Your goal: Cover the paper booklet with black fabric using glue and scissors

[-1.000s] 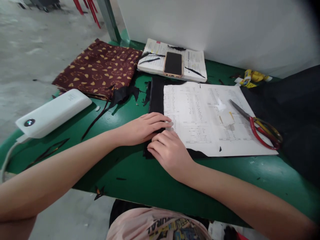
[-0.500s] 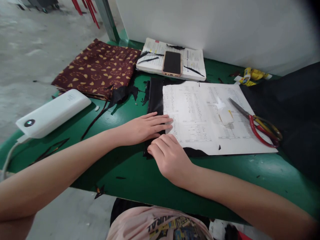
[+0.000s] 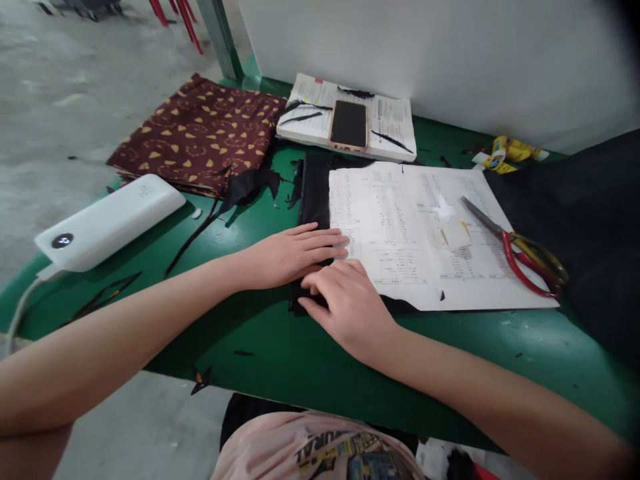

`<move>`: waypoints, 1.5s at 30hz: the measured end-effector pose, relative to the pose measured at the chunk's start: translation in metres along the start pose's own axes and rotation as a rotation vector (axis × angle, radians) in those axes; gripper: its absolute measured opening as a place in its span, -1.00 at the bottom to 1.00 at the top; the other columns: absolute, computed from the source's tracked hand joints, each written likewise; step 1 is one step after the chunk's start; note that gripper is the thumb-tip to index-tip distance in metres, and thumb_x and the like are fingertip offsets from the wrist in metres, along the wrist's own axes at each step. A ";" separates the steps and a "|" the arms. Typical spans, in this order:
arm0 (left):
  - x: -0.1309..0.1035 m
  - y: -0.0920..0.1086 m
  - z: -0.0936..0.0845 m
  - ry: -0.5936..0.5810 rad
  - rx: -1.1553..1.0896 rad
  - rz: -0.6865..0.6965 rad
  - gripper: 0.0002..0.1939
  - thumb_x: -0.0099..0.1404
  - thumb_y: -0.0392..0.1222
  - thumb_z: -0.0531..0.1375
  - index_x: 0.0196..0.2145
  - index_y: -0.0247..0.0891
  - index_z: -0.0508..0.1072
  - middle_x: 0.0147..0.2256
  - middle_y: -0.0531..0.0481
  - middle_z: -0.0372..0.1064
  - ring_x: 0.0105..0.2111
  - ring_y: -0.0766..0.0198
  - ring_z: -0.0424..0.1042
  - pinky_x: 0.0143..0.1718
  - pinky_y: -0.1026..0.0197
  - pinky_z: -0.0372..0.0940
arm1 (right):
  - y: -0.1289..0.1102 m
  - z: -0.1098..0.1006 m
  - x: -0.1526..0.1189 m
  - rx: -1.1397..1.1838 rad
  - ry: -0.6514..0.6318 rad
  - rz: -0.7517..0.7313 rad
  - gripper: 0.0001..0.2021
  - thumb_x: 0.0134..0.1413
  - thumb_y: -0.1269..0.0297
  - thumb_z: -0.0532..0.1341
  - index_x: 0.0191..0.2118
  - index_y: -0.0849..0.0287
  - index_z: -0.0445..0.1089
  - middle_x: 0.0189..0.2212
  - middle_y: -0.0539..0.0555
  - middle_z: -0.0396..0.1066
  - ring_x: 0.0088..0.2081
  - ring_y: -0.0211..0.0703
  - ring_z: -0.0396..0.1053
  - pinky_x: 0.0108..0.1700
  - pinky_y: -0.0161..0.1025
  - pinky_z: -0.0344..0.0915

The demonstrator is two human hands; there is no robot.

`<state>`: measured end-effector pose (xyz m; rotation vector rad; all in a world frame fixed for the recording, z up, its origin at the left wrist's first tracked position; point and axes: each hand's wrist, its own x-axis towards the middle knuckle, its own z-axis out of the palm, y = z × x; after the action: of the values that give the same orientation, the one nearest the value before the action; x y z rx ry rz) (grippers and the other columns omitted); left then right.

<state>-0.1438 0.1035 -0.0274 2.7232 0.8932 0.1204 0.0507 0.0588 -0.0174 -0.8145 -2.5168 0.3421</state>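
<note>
My left hand [image 3: 295, 255] lies flat and open across the left edge of a printed paper sheet [image 3: 390, 227] and the black cover [image 3: 313, 200] under it. Close beside it, my right hand [image 3: 350, 303] rests at the lower left corner of the sheet. Its fingers curl downward and the thumb stands apart from them; no object shows in its grasp, though the fingertips are partly hidden. The black cover sticks out past the sheet's left and lower edges. Scissors [image 3: 510, 241] with red handles lie on the sheet's right side, near a small translucent piece [image 3: 456, 235].
A white power bank [image 3: 113, 223] with a cable and a brown patterned cloth-covered item [image 3: 200, 133] lie to the left. Behind is an open book [image 3: 393, 127] bearing a phone [image 3: 349, 125]. Yellow tubes [image 3: 500, 157] and black fabric [image 3: 575, 200] are at right; black scraps dot the green table [image 3: 260, 353].
My right thumb has moved away from the curled fingers, and the right hand has shifted slightly. My left hand stays flat in place. The whole view has moved a little.
</note>
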 end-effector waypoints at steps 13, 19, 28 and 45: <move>0.000 -0.002 0.003 -0.014 0.062 -0.006 -0.48 0.48 -0.16 -0.07 0.34 -0.14 -0.04 0.39 0.09 -0.18 0.39 0.32 -0.25 0.38 0.09 -0.31 | 0.006 0.006 0.007 0.163 -0.054 0.056 -0.88 0.21 0.31 0.21 -0.30 0.19 0.48 -0.42 -0.01 0.43 -0.28 -0.19 0.31 -0.11 -0.15 0.10; -0.001 -0.003 0.005 0.037 0.044 0.014 -0.52 0.49 -0.14 -0.12 0.32 -0.16 0.01 0.37 0.07 -0.11 0.38 0.32 -0.21 0.38 0.10 -0.29 | 0.007 0.008 0.004 0.039 0.020 -0.024 -0.76 0.28 0.33 0.14 -0.42 0.22 0.43 -0.45 0.01 0.37 -0.32 -0.22 0.28 -0.14 -0.17 0.12; 0.002 -0.001 0.003 0.028 0.053 -0.009 -0.53 0.51 -0.15 -0.12 0.32 -0.12 0.02 0.37 0.07 -0.10 0.38 0.32 -0.20 0.37 0.11 -0.31 | -0.004 0.008 -0.002 -0.325 0.216 -0.248 -0.77 0.12 0.48 0.21 -0.55 0.19 0.33 -0.59 0.01 0.24 -0.44 -0.18 0.14 -0.21 -0.16 0.13; 0.004 0.000 0.002 0.023 0.078 -0.026 -0.55 0.51 -0.12 -0.09 0.31 -0.12 0.06 0.37 0.06 -0.08 0.37 0.33 -0.16 0.37 0.13 -0.31 | -0.024 0.007 -0.025 -0.282 0.171 -0.268 -0.80 0.09 0.50 0.12 -0.52 0.17 0.29 -0.57 0.03 0.21 -0.46 -0.16 0.09 -0.19 -0.10 0.14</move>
<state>-0.1405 0.1054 -0.0298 2.7863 0.9588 0.1136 0.0533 0.0243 -0.0236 -0.5664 -2.5005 -0.1690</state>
